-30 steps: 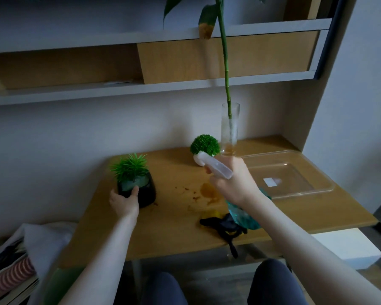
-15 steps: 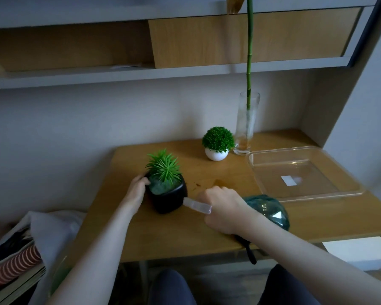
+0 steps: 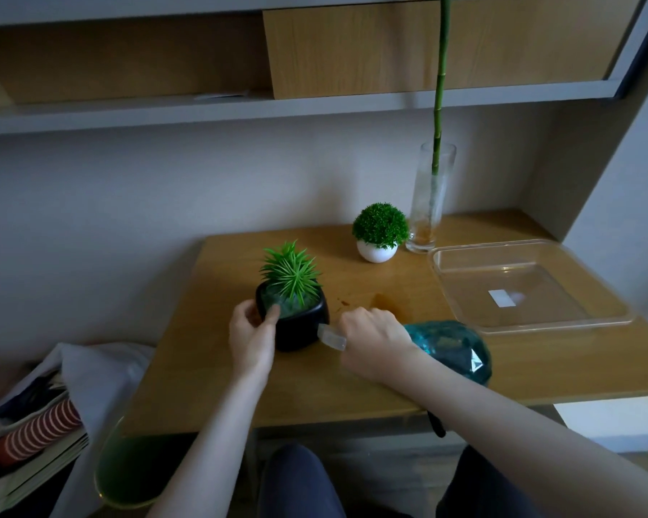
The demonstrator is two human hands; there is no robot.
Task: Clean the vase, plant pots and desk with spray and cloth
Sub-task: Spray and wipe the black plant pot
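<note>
A black pot (image 3: 303, 327) with a spiky green plant stands near the middle of the wooden desk (image 3: 210, 383). My left hand (image 3: 251, 336) grips its left rim, thumb inside. My right hand (image 3: 375, 342) holds a teal spray bottle (image 3: 449, 347) tipped sideways, its clear nozzle almost touching the pot's right side. A white pot (image 3: 376, 252) with a round green plant sits at the back, beside a tall glass vase (image 3: 429, 203) holding a green stalk. Brown stains (image 3: 386, 302) mark the desk behind my right hand. A dark cloth (image 3: 436, 424) peeks over the desk's front edge under my right arm.
A clear plastic tray (image 3: 532, 323) lies on the desk's right side. Shelves (image 3: 203, 110) run above the desk. Books and a white bag (image 3: 34, 424) are on the floor at left. A green round object (image 3: 128, 469) sits below the desk's front left corner.
The black pot has come toward me and right, held by my left hand. My right hand lowered the spray bottle from upright to sideways, nozzle at the pot.
</note>
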